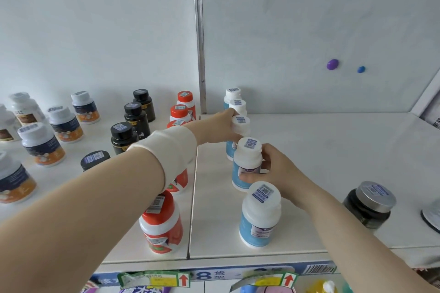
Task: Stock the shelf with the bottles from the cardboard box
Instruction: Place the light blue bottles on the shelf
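My right hand (273,169) wraps a blue-label bottle (246,164), upright on the shelf (309,150), cap up. Beyond it, my left hand (219,128) grips another bottle (241,125), also upright, its body hidden behind my fingers.

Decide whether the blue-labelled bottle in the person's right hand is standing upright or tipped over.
Upright. The bottle in the right hand has its white cap on top and its base on the shelf.

Both hands on blue-labelled bottles on the shelf (309,173)

Left hand (220,128) grips a rearward bottle (240,126); right hand (271,169) holds the next bottle (246,164) toward the front edge.
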### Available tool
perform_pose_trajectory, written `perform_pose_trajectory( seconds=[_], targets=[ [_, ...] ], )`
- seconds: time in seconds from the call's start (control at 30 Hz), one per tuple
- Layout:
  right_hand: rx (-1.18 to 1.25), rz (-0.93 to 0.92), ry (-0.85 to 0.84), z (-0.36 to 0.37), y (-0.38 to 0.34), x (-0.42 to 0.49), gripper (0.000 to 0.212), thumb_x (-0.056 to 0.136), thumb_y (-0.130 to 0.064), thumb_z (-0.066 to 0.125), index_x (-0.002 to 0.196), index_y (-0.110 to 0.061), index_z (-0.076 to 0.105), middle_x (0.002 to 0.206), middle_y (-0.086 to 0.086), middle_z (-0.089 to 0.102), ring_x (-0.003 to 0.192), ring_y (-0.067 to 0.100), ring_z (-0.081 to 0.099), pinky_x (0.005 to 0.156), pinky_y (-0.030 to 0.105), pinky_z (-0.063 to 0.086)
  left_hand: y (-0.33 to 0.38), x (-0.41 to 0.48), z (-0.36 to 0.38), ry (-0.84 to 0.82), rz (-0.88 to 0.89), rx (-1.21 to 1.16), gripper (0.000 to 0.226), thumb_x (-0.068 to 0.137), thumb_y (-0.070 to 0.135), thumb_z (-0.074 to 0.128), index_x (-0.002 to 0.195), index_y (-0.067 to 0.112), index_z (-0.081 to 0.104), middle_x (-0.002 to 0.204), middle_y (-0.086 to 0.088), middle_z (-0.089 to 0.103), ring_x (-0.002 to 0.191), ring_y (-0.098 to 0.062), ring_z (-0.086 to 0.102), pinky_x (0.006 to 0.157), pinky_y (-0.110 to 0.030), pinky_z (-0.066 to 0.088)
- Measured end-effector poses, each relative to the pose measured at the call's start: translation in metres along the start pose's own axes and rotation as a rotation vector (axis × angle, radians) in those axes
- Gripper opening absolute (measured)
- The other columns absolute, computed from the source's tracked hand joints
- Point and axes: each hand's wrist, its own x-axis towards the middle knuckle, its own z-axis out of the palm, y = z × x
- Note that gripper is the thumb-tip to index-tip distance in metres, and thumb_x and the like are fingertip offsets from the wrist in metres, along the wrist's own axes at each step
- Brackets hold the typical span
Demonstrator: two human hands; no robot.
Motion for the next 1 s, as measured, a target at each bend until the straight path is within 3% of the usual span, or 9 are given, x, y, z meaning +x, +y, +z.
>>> perform_pose_trajectory(
  seconds=[0.1,0.23,0.33,0.47,0.73,0.83,0.93,1.0],
  targets=[
    [-0.002,0.006,-0.008,-0.001,0.003,0.001,0.047,0.064,-0.022,0.082,0.096,-0.035,0.051,0.105,-0.013,0.061,0.103,0.008,0.058,0.086,0.027,0.049,-0.001,0.003,0.001,-0.014,0.003,0.014,0.063,0.084,0.029,0.066,0.135,0.014,0.031,0.132,-0.003,0.048,0.103,-0.013,0.045,0.097,-0.03,0.039],
    [0.005,0.021,-0.017,-0.003,0.005,0.001,0.045,0.064,-0.021,0.082,0.095,-0.035,0.052,0.104,-0.013,0.062,0.103,0.007,0.059,0.088,0.029,0.05,-0.005,0.007,0.0,-0.015,-0.018,-0.012,0.066,0.081,0.038,0.067,0.134,0.018,0.033,0.129,0.0,0.05,0.102,-0.015,0.048,0.089,-0.028,0.039],
    [-0.001,0.03,-0.016,-0.005,0.006,0.0,0.045,0.064,-0.021,0.082,0.095,-0.035,0.052,0.106,-0.014,0.063,0.103,0.007,0.06,0.089,0.03,0.05,-0.008,0.01,-0.002,-0.008,-0.028,-0.081,0.06,0.079,0.042,0.068,0.127,0.021,0.039,0.123,0.0,0.054,0.103,-0.017,0.055,0.088,-0.029,0.047],
    [-0.011,0.041,-0.02,-0.006,0.005,-0.001,0.046,0.064,-0.023,0.082,0.096,-0.036,0.052,0.107,-0.015,0.062,0.102,0.007,0.06,0.086,0.028,0.049,-0.008,0.009,-0.005,-0.016,-0.031,-0.18,0.049,0.082,0.034,0.067,0.122,0.02,0.043,0.121,-0.001,0.056,0.099,-0.017,0.058,0.069,-0.018,0.05],
    [-0.013,0.062,-0.005,-0.005,0.0,-0.003,0.043,0.068,-0.024,0.08,0.097,-0.037,0.052,0.108,-0.014,0.062,0.101,0.005,0.06,0.076,0.021,0.048,-0.001,0.007,-0.003,-0.026,-0.047,-0.168,0.054,0.086,0.028,0.063,0.131,0.016,0.038,0.129,-0.005,0.052,0.113,-0.023,0.056,0.093,-0.035,0.051],
    [-0.028,0.107,-0.03,-0.006,-0.007,-0.004,0.047,0.067,-0.021,0.081,0.102,-0.034,0.052,0.106,-0.012,0.062,0.096,0.004,0.061,0.068,0.017,0.047,0.001,0.002,-0.004,-0.029,-0.049,-0.107,0.063,0.085,0.035,0.064,0.137,0.017,0.032,0.135,-0.004,0.049,0.116,-0.024,0.053,0.097,-0.036,0.046],
    [-0.061,0.134,-0.06,-0.018,-0.029,-0.01,0.07,0.069,-0.021,0.08,0.13,-0.021,0.045,0.12,-0.003,0.059,0.105,0.011,0.061,0.084,0.026,0.049,0.007,-0.013,-0.018,0.018,-0.042,0.016,0.076,0.083,0.044,0.063,0.143,0.015,0.027,0.141,-0.004,0.044,0.122,-0.023,0.048,0.094,-0.029,0.038],
    [-0.084,0.129,-0.047,-0.029,-0.049,-0.019,0.08,0.072,-0.026,0.076,0.14,-0.019,0.034,0.129,0.0,0.052,0.113,0.014,0.055,0.093,0.029,0.044,0.013,-0.03,-0.033,0.079,-0.029,0.075,0.072,0.083,0.045,0.062,0.14,0.013,0.032,0.141,-0.004,0.043,0.123,-0.022,0.046,0.092,-0.028,0.035]
  ],
)
